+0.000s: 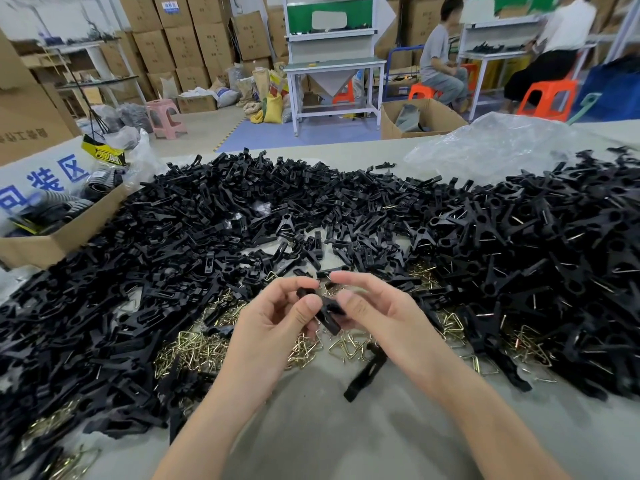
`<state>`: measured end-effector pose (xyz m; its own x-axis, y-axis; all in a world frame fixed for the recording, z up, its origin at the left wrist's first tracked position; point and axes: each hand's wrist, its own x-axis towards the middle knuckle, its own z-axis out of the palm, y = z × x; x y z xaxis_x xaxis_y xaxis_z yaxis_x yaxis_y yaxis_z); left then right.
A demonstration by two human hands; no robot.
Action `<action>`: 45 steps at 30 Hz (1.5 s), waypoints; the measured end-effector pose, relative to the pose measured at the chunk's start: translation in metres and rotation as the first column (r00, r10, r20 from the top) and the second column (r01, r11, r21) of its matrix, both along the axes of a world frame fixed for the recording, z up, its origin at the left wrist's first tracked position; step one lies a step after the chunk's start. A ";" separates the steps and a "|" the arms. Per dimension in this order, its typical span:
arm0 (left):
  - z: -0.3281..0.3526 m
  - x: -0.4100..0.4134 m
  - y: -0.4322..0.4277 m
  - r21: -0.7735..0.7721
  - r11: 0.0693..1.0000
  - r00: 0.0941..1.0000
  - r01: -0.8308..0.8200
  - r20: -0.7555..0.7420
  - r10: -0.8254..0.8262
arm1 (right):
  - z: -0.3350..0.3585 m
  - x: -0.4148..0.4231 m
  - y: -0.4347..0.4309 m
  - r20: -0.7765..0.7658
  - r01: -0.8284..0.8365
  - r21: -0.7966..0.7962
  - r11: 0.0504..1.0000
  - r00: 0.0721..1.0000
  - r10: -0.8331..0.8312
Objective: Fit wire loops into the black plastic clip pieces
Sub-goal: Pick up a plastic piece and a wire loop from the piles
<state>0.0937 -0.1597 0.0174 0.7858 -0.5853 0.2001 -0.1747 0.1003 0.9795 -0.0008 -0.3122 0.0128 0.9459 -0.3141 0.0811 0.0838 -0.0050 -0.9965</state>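
Head view: the left hand (277,317) and right hand (374,310) hold one black clip piece (327,311) between them just above the table (311,427), thumbs and fingertips pinched on it; whether a loop already sits in it I cannot tell. The piece looks light, stiff and smooth, best pinched by its flat sides; the brass wire loops (204,348) look springy and likely to tangle. Around the hands the heaps of clip pieces (173,237) crowd left, right and beyond; bare table lies only towards the person.
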 end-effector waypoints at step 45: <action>-0.010 0.003 0.002 0.126 0.990 0.975 -0.065 0.221 0.036 | 0.000 -0.003 -0.012 -0.058 0.300 0.152 0.942 0.954 -0.295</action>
